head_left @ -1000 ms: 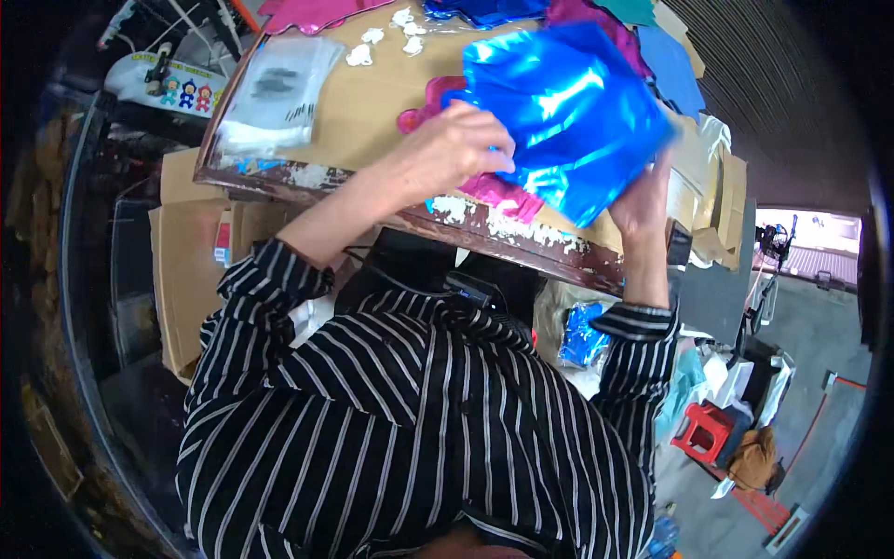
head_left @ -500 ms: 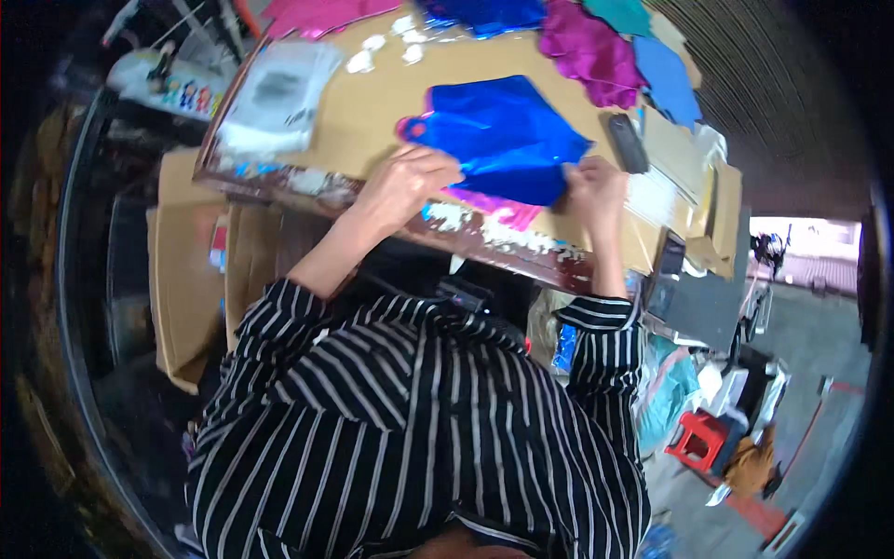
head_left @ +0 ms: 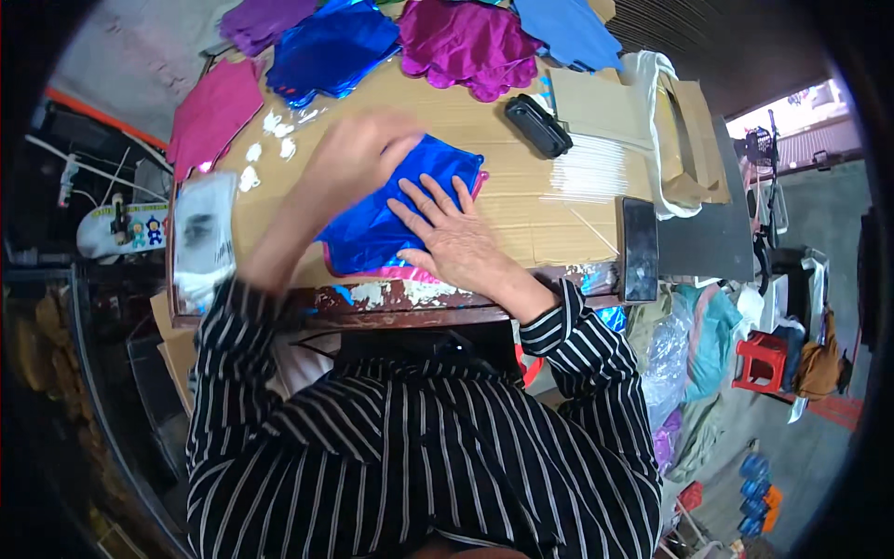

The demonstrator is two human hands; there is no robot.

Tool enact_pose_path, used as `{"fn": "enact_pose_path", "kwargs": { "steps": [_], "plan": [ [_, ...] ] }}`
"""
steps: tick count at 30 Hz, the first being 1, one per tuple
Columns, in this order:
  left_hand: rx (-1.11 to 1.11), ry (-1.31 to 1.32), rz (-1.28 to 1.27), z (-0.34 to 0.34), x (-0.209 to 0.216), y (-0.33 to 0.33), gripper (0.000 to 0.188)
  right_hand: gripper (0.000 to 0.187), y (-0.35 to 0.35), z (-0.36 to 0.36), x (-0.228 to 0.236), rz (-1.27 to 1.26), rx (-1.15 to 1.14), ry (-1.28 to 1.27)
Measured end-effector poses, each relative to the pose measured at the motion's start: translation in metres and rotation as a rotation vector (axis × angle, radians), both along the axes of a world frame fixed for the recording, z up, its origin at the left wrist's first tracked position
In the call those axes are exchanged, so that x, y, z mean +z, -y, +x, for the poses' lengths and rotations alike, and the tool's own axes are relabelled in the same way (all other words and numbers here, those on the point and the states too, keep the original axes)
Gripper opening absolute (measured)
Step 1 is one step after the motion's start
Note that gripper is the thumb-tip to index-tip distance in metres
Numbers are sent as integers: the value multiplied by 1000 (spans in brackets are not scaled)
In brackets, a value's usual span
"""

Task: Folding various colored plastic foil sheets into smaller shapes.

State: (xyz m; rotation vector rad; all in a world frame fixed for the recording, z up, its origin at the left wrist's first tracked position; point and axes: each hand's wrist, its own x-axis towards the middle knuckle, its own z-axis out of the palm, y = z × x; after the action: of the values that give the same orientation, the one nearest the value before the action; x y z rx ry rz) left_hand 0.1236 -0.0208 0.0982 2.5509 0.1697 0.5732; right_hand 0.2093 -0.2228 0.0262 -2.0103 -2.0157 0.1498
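- Centrally placed: one glossy metallic-blue foil sheet (head_left: 358, 242), scallop-cornered, lying on the tan cardboard-topped table (head_left: 521, 224) near its front edge; bright pink foil strip (head_left: 410, 273) showing from under its near side.
- Right hand (head_left: 456, 242): palm down on the sheet's right part, fingers spread and flat, pinching nothing.
- Left hand (head_left: 363, 149): over the sheet's upper left, motion-blurred; whether the fingers pinch or touch the foil cannot be told.
- Handling, as judged: the step seems to be flattening. Best served by a firm, still right palm as anchor, with light strokes outward from it, so that the thin foil neither creases nor drags off the pink layer.
- Surroundings: oblong black case (head_left: 538, 126) beyond the right hand; bundle of thin white sticks (head_left: 587, 170) just beside it.
- Changed since half a second ago: both hands then held the sheet's near edge; now the right lies flat upon it and the left is farther forward.
- Unchanged: pink still showing along the near side.
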Motion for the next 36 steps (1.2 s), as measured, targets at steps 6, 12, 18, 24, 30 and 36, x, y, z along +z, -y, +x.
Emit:
{"fn": "enact_pose_path", "kwargs": {
  "steps": [6, 12, 18, 24, 30, 36],
  "plan": [
    [108, 99, 415, 175, -67, -52, 22, 71, -2, -2, -5, 48, 1, -110],
    [195, -53, 570, 203, -82, -47, 17, 72, 0, 1, 0, 52, -4, -161],
    [282, -72, 352, 211, -62, -56, 19, 74, 16, 9, 29, 103, -54, -372],
    [222, -122, -650, 221, -72, -105, 24, 63, 19, 84, 90, 55, -9, -233],
    [136, -165, -762, 232, -62, -116, 25, 50, -64, 192, 71, 13, -232, -18],
    [208, 11, -257, 216, -26, -123, 15, 56, -142, 224, -1, -38, -251, 167]
  ]
}}
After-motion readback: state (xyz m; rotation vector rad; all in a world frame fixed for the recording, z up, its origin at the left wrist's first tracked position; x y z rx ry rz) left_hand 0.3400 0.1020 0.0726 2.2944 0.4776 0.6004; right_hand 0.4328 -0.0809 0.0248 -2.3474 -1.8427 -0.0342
